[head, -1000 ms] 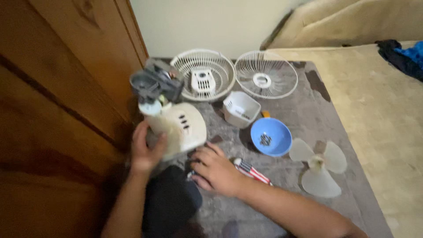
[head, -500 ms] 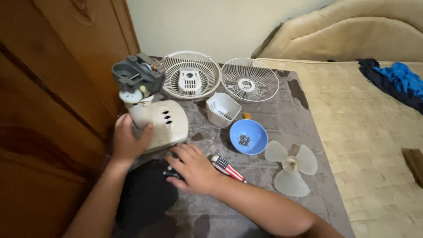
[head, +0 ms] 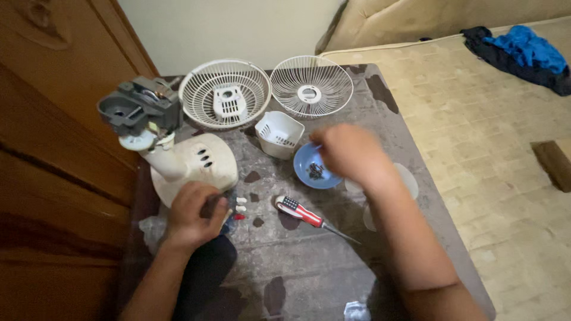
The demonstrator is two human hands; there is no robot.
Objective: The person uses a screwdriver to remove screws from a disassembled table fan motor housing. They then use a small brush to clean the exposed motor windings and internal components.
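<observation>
Cream plastic makes up the fan base (head: pixel 196 166), which lies on the grey patterned mat (head: pixel 309 261) at its left side, close to the wooden door (head: pixel 53 137). Its neck carries the bare grey motor unit (head: pixel 140 110), tilted up toward the door. The left hand (head: pixel 193 215) rests on the near edge of the base with its fingers curled down over it, holding it in place; a few small white and red buttons (head: pixel 239 208) show just beside the fingers. The right hand (head: pixel 351 151) hovers over the blue bowl (head: pixel 316 167), which holds a little heap of dark screws (head: pixel 314 172); the hand is blurred, so whether its fingers are pinched on anything cannot be told. Between the two hands lies a screwdriver (head: pixel 303 213) with a striped red, white and blue handle, its shaft pointing to the right. Partly hidden under the right forearm is the pale fan blade (head: pixel 407 181). Just behind the bowl stands a small white plastic cover (head: pixel 278 134), and farther back two round white grilles sit side by side: the rear grille (head: pixel 225 94) with a solid centre plate, and the wire front grille (head: pixel 311 86). Beyond the mat is a beige floor covering (head: pixel 476 119) with a blue cloth (head: pixel 523 50) on it
</observation>
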